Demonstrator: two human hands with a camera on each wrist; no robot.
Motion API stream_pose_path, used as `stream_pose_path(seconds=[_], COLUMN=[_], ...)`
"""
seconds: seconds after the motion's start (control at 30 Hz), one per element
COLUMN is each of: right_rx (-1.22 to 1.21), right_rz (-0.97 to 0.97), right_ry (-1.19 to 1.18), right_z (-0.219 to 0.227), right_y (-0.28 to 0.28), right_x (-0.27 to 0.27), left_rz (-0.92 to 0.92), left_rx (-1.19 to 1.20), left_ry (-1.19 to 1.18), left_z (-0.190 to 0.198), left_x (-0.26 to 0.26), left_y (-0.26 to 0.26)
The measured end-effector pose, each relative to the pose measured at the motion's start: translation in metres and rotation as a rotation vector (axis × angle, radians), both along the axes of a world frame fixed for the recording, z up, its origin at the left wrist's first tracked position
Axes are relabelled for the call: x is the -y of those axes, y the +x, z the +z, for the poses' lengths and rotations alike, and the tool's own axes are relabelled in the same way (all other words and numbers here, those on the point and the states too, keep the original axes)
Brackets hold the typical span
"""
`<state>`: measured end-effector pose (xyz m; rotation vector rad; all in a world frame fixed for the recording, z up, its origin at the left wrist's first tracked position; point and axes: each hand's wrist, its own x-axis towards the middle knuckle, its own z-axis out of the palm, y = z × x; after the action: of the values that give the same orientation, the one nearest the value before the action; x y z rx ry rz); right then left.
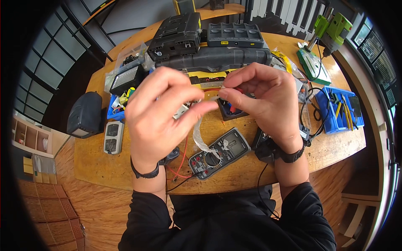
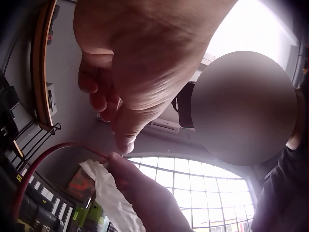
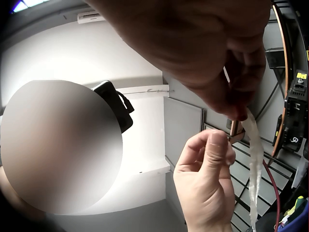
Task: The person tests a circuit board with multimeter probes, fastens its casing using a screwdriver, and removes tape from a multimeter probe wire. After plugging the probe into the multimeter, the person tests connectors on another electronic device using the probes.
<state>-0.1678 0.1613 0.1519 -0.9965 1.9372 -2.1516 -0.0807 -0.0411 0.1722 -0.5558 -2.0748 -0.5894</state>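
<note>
Both hands are raised over the bench, fingertips close together. My right hand [image 1: 268, 98] pinches the end of a red wire [image 2: 50, 150] together with a crumpled, whitish translucent strip [image 3: 254, 164]. The strip hangs down in front of a multimeter [image 1: 220, 152]. Curled in toward it, my left hand [image 1: 157, 115] has its thumb laid against the index finger in the right wrist view; nothing shows between them. In the left wrist view that thumb tip comes right beside the right fingertips. The multimeter lies on the bench with red and black leads.
Black cases [image 1: 176, 35] and a multi-bay charger [image 1: 234, 34] stand at the back. A blue bin [image 1: 339, 111] of pliers sits right, near a green drill stand [image 1: 331, 31]. A small dark box [image 1: 230, 111] stands behind the hands; cables run along the wooden bench [image 1: 104, 167].
</note>
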Motion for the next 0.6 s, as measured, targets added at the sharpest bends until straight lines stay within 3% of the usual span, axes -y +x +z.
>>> stream_pose_path(seconds=[0.13, 0.4, 0.6], right_rx=[-0.061, -0.106, -0.147], right_rz=[-0.028, -0.089, -0.126], right_ry=[0.014, 0.076, 0.388], right_z=[-0.004, -0.005, 0.003], right_y=[-0.002, -0.002, -0.001], right_x=[0.002, 0.004, 0.001], left_rz=[0.027, 0.124, 0.022], left_rx=[0.166, 0.211, 0.353], left_ry=[-0.118, -0.204, -0.227], left_z=[-0.005, -0.018, -0.02], left_x=[-0.006, -0.007, 0.0], left_y=[0.005, -0.008, -0.014])
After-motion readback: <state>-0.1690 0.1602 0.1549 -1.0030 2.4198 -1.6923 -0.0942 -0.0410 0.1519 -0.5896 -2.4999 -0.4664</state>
